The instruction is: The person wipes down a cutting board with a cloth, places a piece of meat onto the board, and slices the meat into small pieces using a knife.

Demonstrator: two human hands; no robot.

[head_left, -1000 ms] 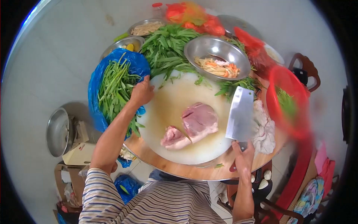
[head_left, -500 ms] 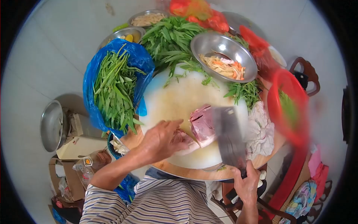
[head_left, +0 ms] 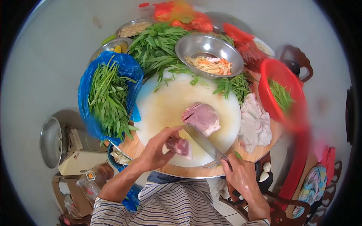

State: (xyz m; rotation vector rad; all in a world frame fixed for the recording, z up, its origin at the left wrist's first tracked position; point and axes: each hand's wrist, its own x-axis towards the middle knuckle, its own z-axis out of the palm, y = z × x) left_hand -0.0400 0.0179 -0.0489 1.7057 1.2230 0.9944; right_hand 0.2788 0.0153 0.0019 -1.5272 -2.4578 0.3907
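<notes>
My right hand (head_left: 241, 174) is wrapped round the handle of a cleaver (head_left: 206, 144). Its blade slants up and left over the round white cutting board (head_left: 160, 100), its narrow side toward me. Beyond the blade lies a larger chunk of raw meat (head_left: 205, 117) with a slit in its top. My left hand (head_left: 154, 149) is closed on a smaller piece of raw meat (head_left: 180, 146) on the near side of the blade. The two pieces are apart. Part of the smaller piece is hidden by my fingers.
Leafy greens fill a blue plastic bag (head_left: 136, 67) at the left, with more greens (head_left: 160, 43) behind the board. A steel bowl (head_left: 235, 62) holds shredded food. At the right are a whitish crumpled cloth-like item (head_left: 255, 126) and a red basin (head_left: 268, 84) with greens.
The cleaver has swung left and turned from broadside to nearly edge-on. My left fingers have closed on the smaller piece and drawn it away from the larger chunk. The whole view has shifted slightly.
</notes>
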